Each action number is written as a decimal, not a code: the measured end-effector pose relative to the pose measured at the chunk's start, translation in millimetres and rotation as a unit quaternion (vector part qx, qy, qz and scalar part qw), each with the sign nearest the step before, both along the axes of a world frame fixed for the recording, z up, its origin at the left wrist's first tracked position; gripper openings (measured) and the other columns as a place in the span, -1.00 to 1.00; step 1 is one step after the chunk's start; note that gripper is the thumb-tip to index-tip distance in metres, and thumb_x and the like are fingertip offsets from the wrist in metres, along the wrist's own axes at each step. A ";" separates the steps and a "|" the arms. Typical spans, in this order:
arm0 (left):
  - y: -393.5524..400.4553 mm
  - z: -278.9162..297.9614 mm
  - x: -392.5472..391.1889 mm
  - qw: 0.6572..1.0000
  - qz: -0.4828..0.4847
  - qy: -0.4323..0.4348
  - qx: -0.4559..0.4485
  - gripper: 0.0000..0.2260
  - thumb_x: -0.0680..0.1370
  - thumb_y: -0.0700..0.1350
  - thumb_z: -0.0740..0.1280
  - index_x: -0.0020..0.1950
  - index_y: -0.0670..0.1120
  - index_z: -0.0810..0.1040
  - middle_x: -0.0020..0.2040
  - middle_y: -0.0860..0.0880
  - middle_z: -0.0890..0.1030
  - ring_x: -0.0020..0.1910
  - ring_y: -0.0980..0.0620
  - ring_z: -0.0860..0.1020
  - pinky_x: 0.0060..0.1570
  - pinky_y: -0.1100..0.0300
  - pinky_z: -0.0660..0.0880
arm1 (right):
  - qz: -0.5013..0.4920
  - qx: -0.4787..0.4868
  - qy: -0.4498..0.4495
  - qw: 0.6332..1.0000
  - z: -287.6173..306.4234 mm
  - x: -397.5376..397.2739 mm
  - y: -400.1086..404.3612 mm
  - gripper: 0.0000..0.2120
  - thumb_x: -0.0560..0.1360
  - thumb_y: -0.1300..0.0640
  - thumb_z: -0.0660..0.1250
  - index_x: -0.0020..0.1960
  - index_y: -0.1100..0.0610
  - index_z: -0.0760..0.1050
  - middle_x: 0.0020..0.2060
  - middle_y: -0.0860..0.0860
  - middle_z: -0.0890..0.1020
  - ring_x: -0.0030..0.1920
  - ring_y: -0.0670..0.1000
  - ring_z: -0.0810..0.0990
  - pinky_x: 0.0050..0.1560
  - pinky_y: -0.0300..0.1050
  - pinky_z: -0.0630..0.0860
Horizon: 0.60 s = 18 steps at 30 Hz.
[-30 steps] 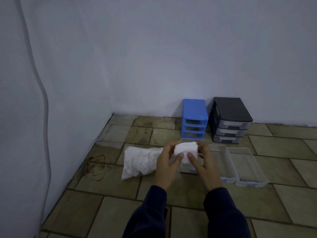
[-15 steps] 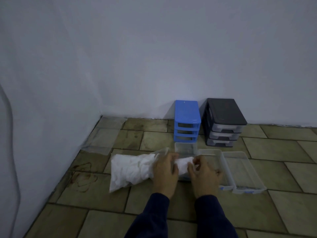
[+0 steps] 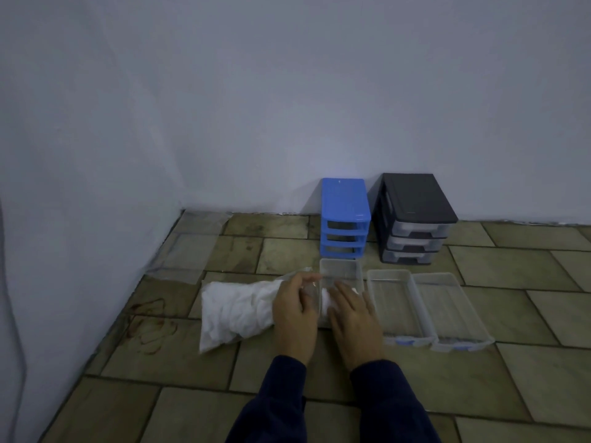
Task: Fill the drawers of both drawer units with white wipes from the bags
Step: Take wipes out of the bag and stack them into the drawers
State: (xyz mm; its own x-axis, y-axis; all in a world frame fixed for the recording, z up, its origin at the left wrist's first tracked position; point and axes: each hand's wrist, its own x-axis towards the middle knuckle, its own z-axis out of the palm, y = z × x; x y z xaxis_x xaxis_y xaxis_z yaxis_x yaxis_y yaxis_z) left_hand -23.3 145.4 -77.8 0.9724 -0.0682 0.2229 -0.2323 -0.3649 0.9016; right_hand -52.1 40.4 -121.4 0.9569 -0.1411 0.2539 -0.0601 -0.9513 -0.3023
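White wipes [image 3: 326, 303] pressed into clear drawer [image 3: 340, 273] by flat, open right hand [image 3: 353, 318]; left hand [image 3: 294, 311] also uncurled, steadying rim. Risk: drawer slides/tips, wipes spring back out.

No text, label, brand, number or sign could be read anywhere. The top of the blue drawer unit [image 3: 346, 197] bore faint raised marks, too blurred to make out. Just to its right, the lid of the black drawer unit [image 3: 414, 198] carried a small embossed mark that was likewise illegible.
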 end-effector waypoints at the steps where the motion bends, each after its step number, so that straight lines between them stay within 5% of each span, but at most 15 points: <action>1: 0.2 3.1 -1.9 1.000 0.013 0.001 -0.015 -0.69 0.55 -0.38 0.18 0.01 0.02 0.53 -0.05 0.20 0.55 -0.05 0.37 0.51 0.00 0.42 0.48 | -0.007 0.010 0.052 0.999 -2.2 2.3 3.0 -0.64 0.47 0.02 0.09 0.05 0.07 0.62 0.05 0.00 0.66 0.04 -0.04 0.65 0.21 -0.03 0.38; 4: 4.6 5.3 -1.7 0.999 0.029 -0.011 -0.024 -0.64 0.53 -0.41 0.16 -0.05 0.06 0.51 -0.05 0.17 0.57 0.00 0.31 0.50 0.05 0.42 0.45 | -0.030 -0.006 0.139 0.990 -1.0 -1.6 4.2 -0.33 0.61 -0.04 -0.31 0.20 0.12 0.56 0.18 0.02 0.60 0.17 -0.05 0.59 0.45 -0.06 0.02; 6: 10.2 4.5 1.5 0.999 0.040 -0.019 -0.019 -0.60 0.52 -0.44 0.16 -0.07 0.10 0.49 -0.05 0.17 0.57 0.00 0.31 0.51 0.02 0.46 0.43 | -0.013 -0.023 0.130 0.991 3.3 -1.6 4.7 -0.13 0.44 -0.16 -0.58 0.47 0.13 0.21 0.46 0.02 0.27 0.44 -0.07 0.26 0.44 -0.09 -0.25; 8: 16.8 2.6 5.0 0.998 0.050 -0.036 -0.016 -0.56 0.50 -0.46 0.16 -0.08 0.12 0.48 -0.07 0.22 0.55 -0.02 0.38 0.50 -0.02 0.52 0.40 | -0.007 0.010 0.120 0.993 8.1 -0.9 4.9 0.04 0.24 -0.28 -0.75 0.53 0.09 -0.02 0.52 -0.03 0.04 0.51 -0.08 0.02 0.35 0.02 -0.39; 9: 20.5 3.0 5.2 0.998 0.054 -0.042 -0.013 -0.58 0.50 -0.47 0.16 -0.07 0.08 0.49 -0.08 0.23 0.54 -0.03 0.42 0.48 -0.04 0.54 0.39 | -0.010 0.016 0.115 0.993 9.9 -0.7 5.3 0.02 0.30 -0.28 -0.71 0.52 0.12 0.05 0.50 -0.01 0.11 0.50 -0.06 0.10 0.37 0.08 -0.32; 11: 27.9 2.5 6.4 0.996 0.067 -0.052 -0.011 -0.63 0.50 -0.48 0.15 -0.04 -0.02 0.53 -0.10 0.23 0.53 -0.06 0.43 0.48 -0.07 0.56 0.38 | -0.026 0.007 0.062 0.998 10.8 -1.7 5.2 -0.40 0.58 -0.12 -0.18 0.33 0.17 0.42 0.32 0.06 0.47 0.31 -0.01 0.47 0.34 0.22 0.12; 13: 35.6 3.1 8.0 0.994 0.086 -0.062 0.003 -0.66 0.50 -0.47 0.16 -0.01 -0.07 0.54 -0.12 0.18 0.53 -0.11 0.29 0.52 -0.09 0.52 0.40 | -0.006 0.071 -0.025 0.997 8.2 0.0 6.6 -0.74 0.49 0.20 0.26 0.16 0.15 0.55 0.15 0.06 0.61 0.14 0.03 0.60 0.23 0.12 0.44; 16: 50.4 -4.8 14.6 0.992 0.097 -0.064 0.054 -0.68 0.50 -0.45 0.17 0.00 -0.06 0.54 -0.14 0.10 0.53 -0.13 0.14 0.49 0.17 0.29 0.39 | 0.052 0.158 0.012 0.986 21.9 1.0 13.4 -0.73 0.55 0.28 0.21 0.21 0.14 0.50 0.16 0.03 0.56 0.16 -0.03 0.52 0.16 -0.43 0.29; 18: 60.1 -13.3 21.7 0.987 0.094 -0.048 0.122 -0.72 0.51 -0.40 0.20 0.05 -0.08 0.55 -0.08 0.04 0.56 -0.03 0.07 0.50 0.44 0.05 0.13 | 0.068 0.191 0.030 0.979 26.9 2.8 17.8 -0.73 0.57 0.28 0.16 0.23 0.15 0.48 0.16 0.03 0.55 0.14 -0.06 0.50 0.05 -0.55 0.26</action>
State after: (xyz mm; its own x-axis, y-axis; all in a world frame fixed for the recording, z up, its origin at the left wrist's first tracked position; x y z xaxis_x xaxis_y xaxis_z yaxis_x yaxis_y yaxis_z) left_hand -1.6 205.5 -91.1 0.9482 0.0474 0.3142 -0.2205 -0.6137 0.7581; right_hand -49.4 58.3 -94.5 0.9850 -0.0850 0.1499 0.0305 -0.7703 -0.6369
